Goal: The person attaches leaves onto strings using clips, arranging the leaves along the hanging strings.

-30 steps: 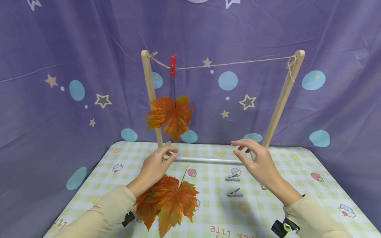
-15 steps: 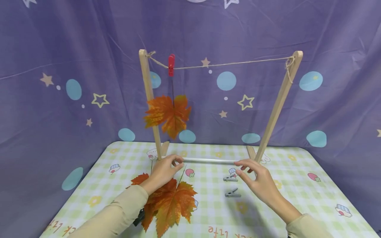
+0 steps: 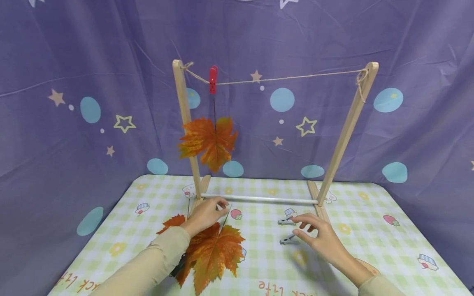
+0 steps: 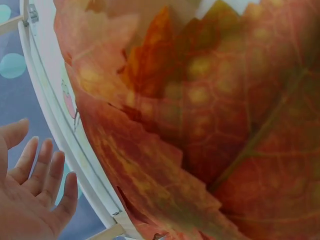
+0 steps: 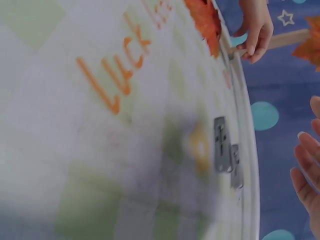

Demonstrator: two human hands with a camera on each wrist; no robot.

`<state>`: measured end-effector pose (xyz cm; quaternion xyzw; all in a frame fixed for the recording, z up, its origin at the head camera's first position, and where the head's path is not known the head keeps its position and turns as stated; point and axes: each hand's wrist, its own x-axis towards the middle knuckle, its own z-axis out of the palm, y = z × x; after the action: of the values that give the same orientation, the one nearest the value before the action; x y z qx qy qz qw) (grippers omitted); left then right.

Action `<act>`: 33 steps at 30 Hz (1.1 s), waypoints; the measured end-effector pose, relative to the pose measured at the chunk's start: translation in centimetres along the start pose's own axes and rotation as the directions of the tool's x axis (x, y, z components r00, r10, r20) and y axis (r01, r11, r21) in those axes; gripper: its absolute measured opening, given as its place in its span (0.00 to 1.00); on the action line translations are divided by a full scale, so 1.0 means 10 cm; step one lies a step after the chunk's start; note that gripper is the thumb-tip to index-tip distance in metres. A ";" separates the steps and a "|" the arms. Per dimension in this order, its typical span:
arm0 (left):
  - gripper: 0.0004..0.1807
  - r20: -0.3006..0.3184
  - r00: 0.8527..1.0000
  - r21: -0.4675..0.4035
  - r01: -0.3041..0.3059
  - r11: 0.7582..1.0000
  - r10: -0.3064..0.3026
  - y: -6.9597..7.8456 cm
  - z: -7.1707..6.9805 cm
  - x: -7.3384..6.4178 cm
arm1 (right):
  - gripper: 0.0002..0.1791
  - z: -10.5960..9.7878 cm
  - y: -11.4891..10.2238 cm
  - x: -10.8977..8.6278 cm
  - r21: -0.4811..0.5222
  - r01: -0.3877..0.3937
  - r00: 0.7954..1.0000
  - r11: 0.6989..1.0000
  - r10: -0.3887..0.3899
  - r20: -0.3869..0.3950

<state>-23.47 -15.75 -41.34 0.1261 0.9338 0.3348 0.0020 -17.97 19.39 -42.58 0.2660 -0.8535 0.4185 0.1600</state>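
Over the maple leaves (image 3: pixel 216 250) on the table, my left hand (image 3: pixel 207 214) hovers with loosely bent fingers close to a leaf stem (image 3: pixel 225 220). In the left wrist view the fingers of that left hand (image 4: pixel 37 185) are apart, and a leaf (image 4: pixel 250 125) fills most of the picture. My right hand (image 3: pixel 319 236) is beside two grey clothespins (image 3: pixel 286 221), thumb and fingers spread, holding nothing. Its fingertips partly cover the nearer clothespin (image 3: pixel 286 241). Another maple leaf (image 3: pixel 211 142) hangs by its stem from a red clothespin (image 3: pixel 212 80) on the string (image 3: pixel 281 79).
A wooden frame holds the string between its left post (image 3: pixel 185 107) and right post (image 3: pixel 346 135). A white rod (image 3: pixel 259 199) joins the posts low down. The table has a green checked cloth (image 3: pixel 126 263), and a purple curtain (image 3: pixel 74 49) stands behind.
My right hand has come down toward the clothespins. The left hand has moved slightly right and down, over the leaves and near the stem. The hanging leaf stays on the string.
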 end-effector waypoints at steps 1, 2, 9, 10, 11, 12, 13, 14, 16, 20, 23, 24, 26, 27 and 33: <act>0.12 0.011 1.000 0.001 0.005 1.000 -0.005 -0.01 0.00 0.01 | 0.15 0.01 0.03 -0.01 0.003 -0.001 1.000 1.000 0.001 0.007; 0.12 0.019 1.000 0.005 0.013 1.000 -0.013 -0.02 0.01 0.02 | 0.15 0.01 0.06 -0.02 0.010 -0.007 1.000 1.000 0.007 0.015; 0.11 0.058 0.997 0.022 0.043 0.999 -0.044 -0.10 0.06 0.10 | 0.17 -0.02 0.25 -0.05 0.028 -0.039 0.990 0.999 0.035 0.135; 0.11 0.061 0.997 0.024 0.048 0.999 -0.049 -0.11 0.07 0.11 | 0.18 -0.03 0.27 -0.05 0.030 -0.031 0.987 0.999 0.026 0.156; 0.11 0.066 0.996 0.025 0.054 0.998 -0.055 -0.11 0.07 0.12 | 0.19 -0.04 0.29 -0.06 0.035 -0.024 0.984 0.999 0.017 0.179; 0.11 0.071 0.996 0.024 0.061 0.998 -0.062 -0.12 0.07 0.13 | 0.19 -0.05 0.31 -0.06 0.037 -0.016 0.980 0.999 0.009 0.198; 0.11 0.075 0.995 0.026 0.065 0.998 -0.067 -0.12 0.08 0.14 | 0.19 -0.06 0.33 -0.06 0.039 -0.009 0.977 0.999 0.001 0.215; 0.11 0.077 0.995 0.029 0.064 0.998 -0.066 -0.13 0.08 0.15 | 0.19 -0.07 0.35 -0.06 0.044 -0.011 0.972 0.999 0.000 0.234; 0.11 0.080 0.994 0.029 0.075 0.997 -0.077 -0.14 0.08 0.17 | 0.20 -0.08 0.37 -0.06 0.050 -0.023 0.964 0.998 0.009 0.267; 0.12 0.084 0.992 -0.001 0.090 0.996 -0.089 -0.18 0.09 0.19 | 0.21 -0.09 0.43 -0.06 0.060 -0.074 0.945 0.995 0.051 0.323; 0.13 0.086 0.991 -0.021 0.106 0.994 -0.104 -0.22 0.11 0.20 | 0.21 -0.08 0.47 -0.06 0.064 -0.087 0.941 0.994 0.060 0.333; 0.14 0.087 0.991 -0.025 0.107 0.994 -0.105 -0.23 0.12 0.21 | 0.21 -0.07 0.49 -0.05 0.065 -0.087 0.941 0.994 0.060 0.333; 0.14 0.088 0.990 -0.032 0.116 0.993 -0.113 -0.25 0.13 0.22 | 0.20 -0.06 0.50 -0.04 0.063 -0.085 0.943 0.994 0.060 0.328; 0.14 0.091 0.989 -0.037 0.120 0.992 -0.117 -0.25 0.13 0.22 | 0.21 -0.05 0.51 -0.04 0.062 -0.086 0.943 0.994 0.061 0.328; 0.13 0.098 0.987 -0.052 0.134 0.990 -0.129 -0.21 0.13 0.23 | 0.23 -0.01 0.54 -0.01 0.046 -0.124 0.929 0.991 0.100 0.357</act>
<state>-26.09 -15.95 -43.48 0.0797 0.9288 0.3546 0.0717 -21.11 22.26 -45.99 0.2929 -0.8675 0.4009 -0.0293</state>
